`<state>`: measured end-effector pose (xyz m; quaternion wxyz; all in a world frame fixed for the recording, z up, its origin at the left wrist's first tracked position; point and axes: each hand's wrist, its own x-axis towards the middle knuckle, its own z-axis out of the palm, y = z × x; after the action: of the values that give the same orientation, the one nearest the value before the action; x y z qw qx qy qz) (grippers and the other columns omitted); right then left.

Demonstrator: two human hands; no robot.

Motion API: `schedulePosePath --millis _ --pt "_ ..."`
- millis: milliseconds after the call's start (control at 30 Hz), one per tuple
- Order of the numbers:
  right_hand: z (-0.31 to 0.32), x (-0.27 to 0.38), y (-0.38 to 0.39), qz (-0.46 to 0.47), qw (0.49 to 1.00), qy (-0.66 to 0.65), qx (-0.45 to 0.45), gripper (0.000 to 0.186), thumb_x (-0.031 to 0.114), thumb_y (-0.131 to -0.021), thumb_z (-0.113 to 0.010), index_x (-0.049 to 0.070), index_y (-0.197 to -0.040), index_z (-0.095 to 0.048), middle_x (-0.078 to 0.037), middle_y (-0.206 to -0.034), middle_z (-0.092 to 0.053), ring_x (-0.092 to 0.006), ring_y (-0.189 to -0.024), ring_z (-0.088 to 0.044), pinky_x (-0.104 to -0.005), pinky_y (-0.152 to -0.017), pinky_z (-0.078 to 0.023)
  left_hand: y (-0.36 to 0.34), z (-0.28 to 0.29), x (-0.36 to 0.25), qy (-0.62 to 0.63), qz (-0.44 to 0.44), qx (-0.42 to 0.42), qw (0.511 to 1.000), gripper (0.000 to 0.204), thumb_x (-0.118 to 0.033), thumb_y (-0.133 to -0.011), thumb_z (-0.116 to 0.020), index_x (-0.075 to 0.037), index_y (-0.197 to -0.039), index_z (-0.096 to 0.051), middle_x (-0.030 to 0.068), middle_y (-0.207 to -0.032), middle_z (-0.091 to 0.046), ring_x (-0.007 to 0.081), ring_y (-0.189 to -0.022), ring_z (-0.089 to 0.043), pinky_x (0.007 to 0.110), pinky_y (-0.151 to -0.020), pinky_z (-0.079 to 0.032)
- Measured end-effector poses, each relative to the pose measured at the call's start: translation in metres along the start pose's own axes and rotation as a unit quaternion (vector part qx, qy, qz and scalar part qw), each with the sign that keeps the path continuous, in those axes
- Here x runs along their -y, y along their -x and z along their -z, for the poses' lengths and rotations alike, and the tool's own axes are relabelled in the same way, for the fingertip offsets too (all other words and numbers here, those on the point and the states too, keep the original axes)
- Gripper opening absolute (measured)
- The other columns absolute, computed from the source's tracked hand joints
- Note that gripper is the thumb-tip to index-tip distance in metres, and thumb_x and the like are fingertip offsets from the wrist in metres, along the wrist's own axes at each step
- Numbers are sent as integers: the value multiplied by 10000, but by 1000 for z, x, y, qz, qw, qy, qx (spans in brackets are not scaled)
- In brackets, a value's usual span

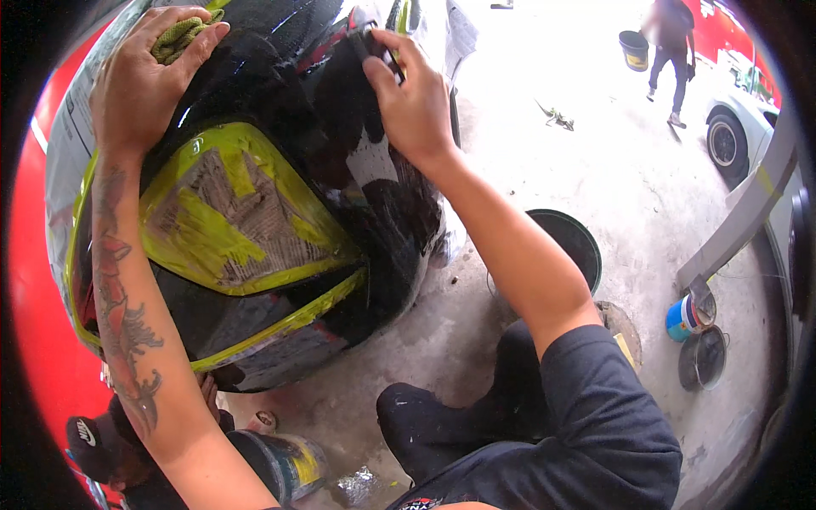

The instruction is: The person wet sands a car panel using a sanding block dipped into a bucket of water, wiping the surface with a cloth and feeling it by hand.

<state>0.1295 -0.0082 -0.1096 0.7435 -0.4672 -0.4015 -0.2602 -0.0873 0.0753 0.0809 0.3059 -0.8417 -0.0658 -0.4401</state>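
Observation:
Before me is the black, wet-looking body of a car (pixel 361 200), with grey worn patches on it. My left hand (pixel 136 89) is closed around a crumpled olive-green cloth (pixel 178 38) at the upper left, over the car body. My right hand (pixel 416 98) grips a small dark block (pixel 361 51) against the panel at upper centre; its exact kind is unclear. Between my arms lies a section covered with newspaper and yellow-green masking tape (pixel 246 208). A strip of the same tape runs along the lower edge, partly hidden behind my left forearm.
A dark bucket (pixel 582 242) stands beneath my right arm. A co-worker in a black cap (pixel 93 438) crouches at lower left near a paint-smeared bucket (pixel 297 467). At right are a blue-and-white can (pixel 682 319) and another dark bucket (pixel 704 361). Farther back, a person (pixel 673 34) carries a bucket near a white car (pixel 744 127).

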Motion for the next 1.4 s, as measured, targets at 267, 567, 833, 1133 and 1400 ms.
schedulePosePath --millis 267,567,833,1133,1400 --pt "-5 -3 -30 11 999 -34 -26 359 202 -904 -694 42 -1224 -681 -219 -1055 -716 -395 -954 -699 -440 -895 -528 -2 -5 8 7 -30 -4 1000 297 -307 -946 -755 -99 -1156 -727 63 -1157 -729 226 -1097 -699 333 -971 -503" --pt "-1 -4 -23 8 1000 -16 9 384 247 -906 -725 79 -1249 -684 -188 -1089 -728 -350 -963 -690 -425 -893 -530 -1 -4 3 -4 -13 -1 1000 322 -337 -946 -752 -107 -1169 -724 60 -1160 -729 226 -1105 -698 320 -969 -501" --pt "10 15 17 41 999 -25 25 342 174 -885 -732 31 -1191 -673 -220 -1111 -691 -410 -1018 -672 -449 -910 -524 0 -1 7 11 -5 5 1000 328 -349 -944 -752 -116 -1173 -726 55 -1149 -729 225 -1090 -703 326 -954 -509" --pt "5 14 17 132 991 -11 21 346 168 -893 -723 52 -1216 -671 -174 -1193 -673 -388 -1108 -640 -456 -954 -509 -1 -6 5 14 7 7 1000 330 -364 -946 -748 -114 -1161 -725 52 -1136 -733 216 -1068 -710 334 -938 -517" --pt "14 18 47 147 988 -1 46 355 186 -908 -721 64 -1237 -671 -189 -1232 -658 -392 -1115 -634 -447 -968 -506 9 1 -52 83 83 -75 990 236 -223 -851 -816 -56 -1007 -757 100 -939 -755 224 -867 -736 343 -794 -561"
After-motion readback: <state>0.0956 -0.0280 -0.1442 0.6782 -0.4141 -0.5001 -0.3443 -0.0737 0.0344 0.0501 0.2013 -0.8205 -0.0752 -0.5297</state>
